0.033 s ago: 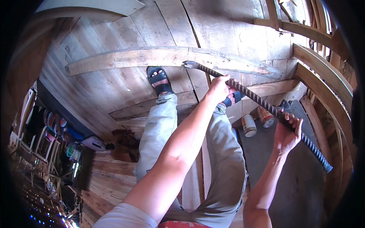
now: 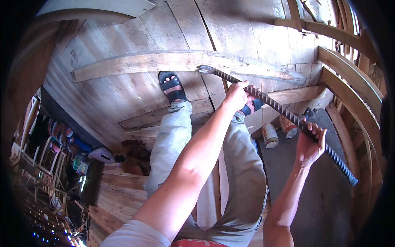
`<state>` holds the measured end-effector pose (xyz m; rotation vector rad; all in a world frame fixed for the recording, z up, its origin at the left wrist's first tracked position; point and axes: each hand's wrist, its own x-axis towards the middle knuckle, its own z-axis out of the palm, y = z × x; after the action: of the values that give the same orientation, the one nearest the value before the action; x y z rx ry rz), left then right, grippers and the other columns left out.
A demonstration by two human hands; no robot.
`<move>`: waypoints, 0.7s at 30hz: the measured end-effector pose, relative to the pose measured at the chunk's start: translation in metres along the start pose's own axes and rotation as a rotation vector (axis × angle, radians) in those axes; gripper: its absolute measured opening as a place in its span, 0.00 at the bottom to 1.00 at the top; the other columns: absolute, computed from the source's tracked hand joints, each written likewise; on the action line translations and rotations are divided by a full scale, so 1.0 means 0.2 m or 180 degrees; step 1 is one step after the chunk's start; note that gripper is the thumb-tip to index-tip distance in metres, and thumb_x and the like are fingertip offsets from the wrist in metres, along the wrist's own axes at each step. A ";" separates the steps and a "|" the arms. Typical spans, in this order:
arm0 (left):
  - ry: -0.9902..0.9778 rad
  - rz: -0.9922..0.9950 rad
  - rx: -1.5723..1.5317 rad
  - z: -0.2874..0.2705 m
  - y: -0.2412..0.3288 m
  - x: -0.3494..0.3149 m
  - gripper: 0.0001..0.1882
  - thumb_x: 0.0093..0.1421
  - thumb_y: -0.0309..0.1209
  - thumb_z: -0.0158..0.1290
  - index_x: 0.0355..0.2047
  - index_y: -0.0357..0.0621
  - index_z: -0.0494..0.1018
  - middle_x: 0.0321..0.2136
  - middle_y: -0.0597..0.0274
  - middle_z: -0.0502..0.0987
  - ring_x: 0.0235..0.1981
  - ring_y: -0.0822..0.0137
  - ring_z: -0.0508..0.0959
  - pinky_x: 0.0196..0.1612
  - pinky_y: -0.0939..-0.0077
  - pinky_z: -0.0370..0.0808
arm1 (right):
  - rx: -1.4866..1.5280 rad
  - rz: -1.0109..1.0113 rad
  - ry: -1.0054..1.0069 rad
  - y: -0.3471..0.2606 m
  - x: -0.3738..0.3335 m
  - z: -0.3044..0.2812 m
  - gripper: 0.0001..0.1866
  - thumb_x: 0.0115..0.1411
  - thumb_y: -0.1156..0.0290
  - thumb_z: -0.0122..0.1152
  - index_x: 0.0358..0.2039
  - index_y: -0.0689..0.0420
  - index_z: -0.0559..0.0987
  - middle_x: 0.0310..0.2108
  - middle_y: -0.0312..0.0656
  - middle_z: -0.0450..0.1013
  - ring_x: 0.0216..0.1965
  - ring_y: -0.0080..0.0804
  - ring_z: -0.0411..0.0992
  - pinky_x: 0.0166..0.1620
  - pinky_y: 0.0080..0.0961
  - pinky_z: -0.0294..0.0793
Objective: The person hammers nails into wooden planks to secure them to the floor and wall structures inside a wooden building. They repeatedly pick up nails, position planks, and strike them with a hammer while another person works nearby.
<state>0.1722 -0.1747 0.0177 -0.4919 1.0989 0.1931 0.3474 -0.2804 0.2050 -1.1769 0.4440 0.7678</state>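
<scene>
Bar: ribbed steel bar [image 2: 284, 110], long and dark, running on a slant from upper middle down to the lower right; its bent, flattened tip [image 2: 204, 69] sits against the curved wooden rib.
Left hand: left hand [image 2: 238, 95], grip closed around the upper part of the bar, not far below the tip, arm stretched out straight from the lower edge.
Right hand: right hand [image 2: 309, 142], grip closed on the bar lower down, fingers curled over it from above, well apart from the other hand.
Rib: curved wooden rib [image 2: 135, 65], pale and weathered, lying across the plank wall; the tip of the bar touches its upper edge near the middle.
Planks: wide grey boards [image 2: 123, 94] sloping away under the rib, with more curved ribs [image 2: 349, 90] stacked along the right side.
Feet: left foot in a dark strapped sandal [image 2: 173, 88] planted on the planks just below the rib; the other sandal [image 2: 253, 106] is mostly hidden behind the left hand and the bar.
Legs: light grey trousers [image 2: 242, 164], knees bent.
Cans: two small tins [image 2: 270, 136], [image 2: 288, 126] standing side by side on the dark floor just beneath the bar, between the hands.
Far left: a heap of coloured odds and ends [image 2: 74, 152], too small to tell apart.
</scene>
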 end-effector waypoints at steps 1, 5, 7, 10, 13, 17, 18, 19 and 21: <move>-0.0053 0.0010 0.0047 -0.02 -0.01 0.02 0.09 0.62 0.28 0.40 0.38 0.34 0.56 0.30 0.51 0.67 0.34 0.51 0.74 0.44 0.50 0.72 | 0.0068 0.0023 -0.0003 0.01 0.01 -0.05 0.16 0.62 0.65 0.45 0.17 0.53 0.60 0.22 0.37 0.58 0.32 0.32 0.61 0.56 0.45 0.53; 0.0194 0.0161 0.0109 -0.03 -0.04 0.06 0.10 0.60 0.26 0.41 0.38 0.32 0.55 0.30 0.49 0.66 0.34 0.48 0.73 0.44 0.46 0.72 | 0.0236 0.0103 0.0093 0.05 0.03 -0.16 0.17 0.62 0.65 0.45 0.17 0.53 0.59 0.21 0.36 0.57 0.31 0.31 0.61 0.56 0.45 0.54; 0.0250 0.0220 0.0172 -0.02 -0.06 0.07 0.11 0.60 0.26 0.41 0.38 0.32 0.55 0.30 0.49 0.66 0.35 0.48 0.72 0.44 0.46 0.71 | 0.0200 0.0051 0.0176 0.04 0.04 -0.17 0.17 0.62 0.65 0.45 0.16 0.53 0.59 0.21 0.36 0.56 0.30 0.31 0.61 0.56 0.45 0.54; 0.0386 0.0246 0.0184 0.01 -0.06 0.08 0.12 0.61 0.26 0.41 0.42 0.32 0.54 0.32 0.48 0.65 0.36 0.47 0.72 0.45 0.45 0.71 | 0.0365 0.0163 -0.0008 0.04 0.12 -0.20 0.18 0.62 0.66 0.46 0.16 0.53 0.58 0.20 0.36 0.56 0.30 0.31 0.60 0.56 0.46 0.56; 0.0509 0.0245 0.0220 0.05 -0.06 0.09 0.16 0.61 0.26 0.40 0.46 0.32 0.51 0.35 0.48 0.63 0.39 0.46 0.71 0.46 0.44 0.70 | 0.0327 0.0204 0.0005 0.04 0.18 -0.28 0.18 0.62 0.67 0.47 0.16 0.53 0.58 0.20 0.36 0.55 0.29 0.30 0.60 0.56 0.47 0.57; 0.0644 0.0281 0.0361 0.04 -0.09 0.13 0.16 0.62 0.27 0.39 0.47 0.32 0.52 0.34 0.48 0.64 0.38 0.46 0.72 0.46 0.44 0.70 | 0.0510 0.0292 -0.0056 0.06 0.25 -0.38 0.17 0.62 0.67 0.45 0.16 0.53 0.58 0.20 0.36 0.55 0.28 0.30 0.59 0.56 0.46 0.57; 0.0683 0.0294 0.0461 0.03 -0.10 0.15 0.15 0.62 0.27 0.39 0.47 0.32 0.52 0.34 0.48 0.64 0.38 0.46 0.72 0.46 0.44 0.70 | 0.0549 0.0332 0.0064 0.07 0.26 -0.43 0.17 0.61 0.68 0.45 0.15 0.53 0.57 0.20 0.36 0.55 0.28 0.30 0.59 0.56 0.46 0.58; 0.0714 0.0302 0.0559 0.02 -0.12 0.18 0.15 0.62 0.27 0.39 0.47 0.32 0.52 0.34 0.48 0.64 0.37 0.46 0.72 0.46 0.44 0.71 | 0.0672 0.0418 0.0173 0.09 0.29 -0.51 0.17 0.61 0.69 0.46 0.15 0.53 0.57 0.19 0.36 0.55 0.28 0.31 0.59 0.56 0.45 0.58; 0.0833 0.0432 0.0658 -0.02 -0.16 0.24 0.15 0.62 0.28 0.40 0.45 0.30 0.53 0.35 0.48 0.63 0.36 0.47 0.73 0.44 0.45 0.72 | 0.0908 0.0589 0.0384 0.13 0.35 -0.65 0.17 0.60 0.69 0.46 0.15 0.53 0.57 0.18 0.37 0.55 0.27 0.31 0.59 0.56 0.45 0.58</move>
<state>0.2032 -0.2094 -0.0173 -0.2615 1.3934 0.1339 0.3852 -0.3759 0.0972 -0.9255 0.7458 0.7655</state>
